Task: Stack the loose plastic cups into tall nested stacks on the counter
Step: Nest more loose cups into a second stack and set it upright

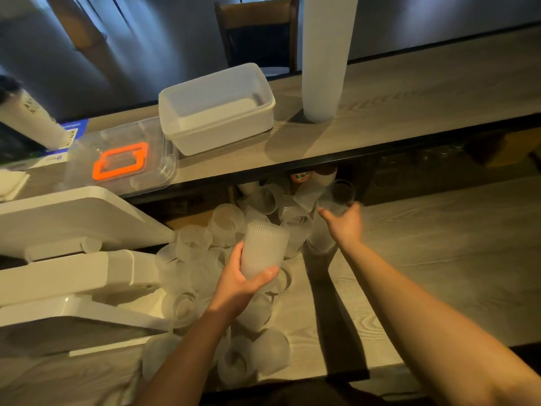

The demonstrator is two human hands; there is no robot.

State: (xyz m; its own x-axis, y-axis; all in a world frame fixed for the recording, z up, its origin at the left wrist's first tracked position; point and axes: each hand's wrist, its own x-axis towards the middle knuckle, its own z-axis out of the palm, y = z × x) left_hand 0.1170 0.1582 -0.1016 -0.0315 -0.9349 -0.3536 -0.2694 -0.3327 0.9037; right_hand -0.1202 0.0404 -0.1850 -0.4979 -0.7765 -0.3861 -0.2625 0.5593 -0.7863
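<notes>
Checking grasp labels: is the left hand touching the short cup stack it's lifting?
Touching. The head view shows the left hand wrapped around the short cup stack, thumb across its lower end.

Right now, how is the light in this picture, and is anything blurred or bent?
Head view: dim, warm light; the tall cup stack throws a long shadow on the upper counter. The wide lens bends the counter edges. The loose cups look soft and hazy; both hands, left hand and right hand, are fairly sharp.

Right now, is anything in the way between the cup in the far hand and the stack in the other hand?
Nothing solid blocks it. The right hand holds a clear cup above the pile of loose cups, and open air separates it from the short stack gripped by the left hand.
</notes>
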